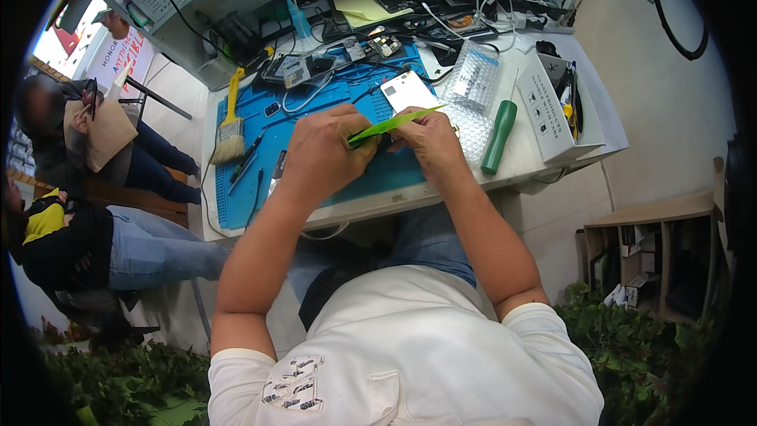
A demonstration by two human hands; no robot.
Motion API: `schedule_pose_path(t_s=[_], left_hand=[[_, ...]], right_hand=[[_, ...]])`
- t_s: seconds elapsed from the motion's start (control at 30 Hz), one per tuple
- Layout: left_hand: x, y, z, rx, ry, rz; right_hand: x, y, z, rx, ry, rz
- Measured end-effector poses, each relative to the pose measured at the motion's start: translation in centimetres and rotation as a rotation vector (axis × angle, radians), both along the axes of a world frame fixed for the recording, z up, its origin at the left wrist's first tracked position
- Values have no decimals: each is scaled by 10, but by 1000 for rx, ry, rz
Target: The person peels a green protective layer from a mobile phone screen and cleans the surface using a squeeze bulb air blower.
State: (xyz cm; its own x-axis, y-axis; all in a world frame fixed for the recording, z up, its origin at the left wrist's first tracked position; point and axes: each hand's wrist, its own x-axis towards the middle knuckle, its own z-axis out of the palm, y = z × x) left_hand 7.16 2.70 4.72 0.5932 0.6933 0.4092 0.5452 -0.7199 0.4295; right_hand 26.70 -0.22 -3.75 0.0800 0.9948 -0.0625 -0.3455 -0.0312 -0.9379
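Over the blue mat (252, 189), my left hand (330, 150) is wrapped round a thin bright-green strip (394, 122) and part of a dark object under it, mostly hidden by fingers. My right hand (418, 142) has closed fingertips just below the strip, at that dark object; exactly what they pinch is unclear. A white phone-shaped piece (402, 91) lies just behind my hands. Bubble wrap (469, 87) and a green cylindrical tool (498, 137) lie to the right. A yellow-handled brush (230, 130) and pen-like tools (246, 162) lie to the left.
The bench (552, 173) holds tangled cables and electronic parts (378, 47) behind, and an open white box of tools (552, 118) at right. Two people (110, 126) (126, 244) are at left. A wooden cubby (646, 221) stands right; leafy plants (615, 347) border the lower corners.
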Motion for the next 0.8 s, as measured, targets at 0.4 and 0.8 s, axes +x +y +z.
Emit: schedule_pose_path(t_s=[0.4, 0.8], left_hand=[[-3, 5, 8, -141, -50, -31], [-5, 13, 15, -286, 35, 50]], right_hand=[[1, 2, -9, 5, -17, 17], [-3, -2, -19, 13, -52, -24]])
